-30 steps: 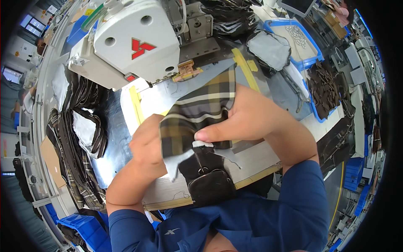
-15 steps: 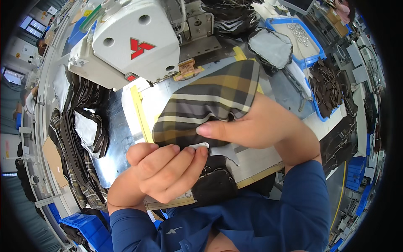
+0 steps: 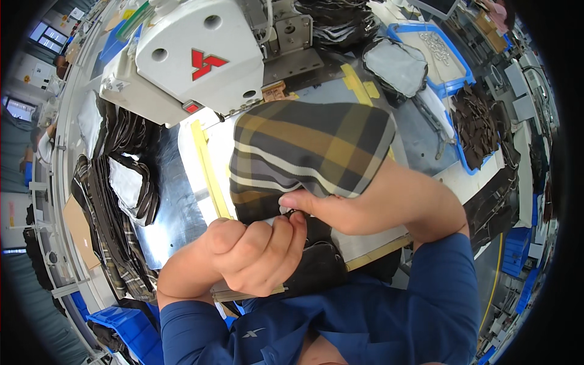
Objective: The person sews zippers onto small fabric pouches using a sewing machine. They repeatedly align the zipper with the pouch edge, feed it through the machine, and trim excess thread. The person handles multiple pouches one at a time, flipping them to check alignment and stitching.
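A plaid fabric piece [image 3: 316, 146] in dark grey, mustard and white is bunched up between my hands, in front of the sewing machine [image 3: 194, 61]. My right hand [image 3: 350, 204] grips it from the right, thumb on its near edge. My left hand [image 3: 255, 252] is curled closed at its lower left corner, the fingertips meeting the right thumb. A small pale bit shows at the pinch; what it is, I cannot tell. Below the hands lies a black piece with a zipper [image 3: 316, 267], partly hidden by my left hand.
Stacks of plaid pieces [image 3: 106, 225] lie at the left. Snips [image 3: 432, 121] lie at the right by a blue tray of small metal parts [image 3: 468, 79] and a blue tray of brown scraps [image 3: 465, 164]. Yellow tape strips [image 3: 207, 170] edge the white work plate. A blue crate [image 3: 125, 331] stands lower left.
The plaid fabric has turned and spread upward, showing more of its face. My left hand has shifted right and curled tighter, and my right thumb has moved down to meet it.
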The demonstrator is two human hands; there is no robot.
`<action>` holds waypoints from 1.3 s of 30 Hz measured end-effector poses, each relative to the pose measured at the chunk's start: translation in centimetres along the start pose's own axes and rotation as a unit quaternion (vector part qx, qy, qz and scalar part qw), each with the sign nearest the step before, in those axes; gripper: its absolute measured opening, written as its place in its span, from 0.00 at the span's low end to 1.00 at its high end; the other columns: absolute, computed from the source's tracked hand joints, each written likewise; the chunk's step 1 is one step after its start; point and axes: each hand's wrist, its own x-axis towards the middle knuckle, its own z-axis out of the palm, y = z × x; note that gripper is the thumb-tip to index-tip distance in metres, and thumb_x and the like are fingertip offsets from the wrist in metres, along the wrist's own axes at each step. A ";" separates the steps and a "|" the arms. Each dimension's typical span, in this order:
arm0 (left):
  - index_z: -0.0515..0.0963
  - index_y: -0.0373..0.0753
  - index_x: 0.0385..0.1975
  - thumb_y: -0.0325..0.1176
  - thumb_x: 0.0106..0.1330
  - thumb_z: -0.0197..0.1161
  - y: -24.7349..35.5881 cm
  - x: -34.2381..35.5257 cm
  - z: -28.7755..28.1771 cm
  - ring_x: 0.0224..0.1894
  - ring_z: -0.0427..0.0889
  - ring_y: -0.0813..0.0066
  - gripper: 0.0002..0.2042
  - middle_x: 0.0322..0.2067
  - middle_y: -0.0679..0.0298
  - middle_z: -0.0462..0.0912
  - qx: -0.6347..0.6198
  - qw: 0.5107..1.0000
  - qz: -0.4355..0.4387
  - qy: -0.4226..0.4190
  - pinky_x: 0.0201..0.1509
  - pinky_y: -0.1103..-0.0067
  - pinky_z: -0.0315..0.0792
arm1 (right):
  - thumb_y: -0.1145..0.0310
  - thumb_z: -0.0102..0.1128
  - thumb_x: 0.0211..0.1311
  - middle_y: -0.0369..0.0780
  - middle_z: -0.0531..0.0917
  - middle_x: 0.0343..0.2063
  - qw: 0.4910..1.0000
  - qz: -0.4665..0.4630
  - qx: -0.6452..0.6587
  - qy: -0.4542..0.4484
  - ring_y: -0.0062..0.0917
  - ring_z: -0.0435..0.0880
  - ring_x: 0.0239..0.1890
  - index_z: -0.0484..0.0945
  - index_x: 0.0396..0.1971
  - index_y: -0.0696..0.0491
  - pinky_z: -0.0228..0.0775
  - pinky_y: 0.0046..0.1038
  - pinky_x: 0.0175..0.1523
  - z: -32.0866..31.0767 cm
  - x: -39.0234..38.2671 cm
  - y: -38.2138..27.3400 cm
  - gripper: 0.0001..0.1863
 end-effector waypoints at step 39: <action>0.82 0.36 0.22 0.14 0.52 0.71 -0.9 0.0 0.1 0.36 0.91 0.62 0.08 0.27 0.65 0.73 -0.168 0.978 -0.038 0.120 0.39 0.72 0.79 | 0.75 0.74 0.43 0.39 0.87 0.35 0.909 -0.287 -0.300 0.035 0.30 0.84 0.35 0.86 0.31 0.56 0.74 0.32 0.37 -0.9 0.7 -1.3 0.12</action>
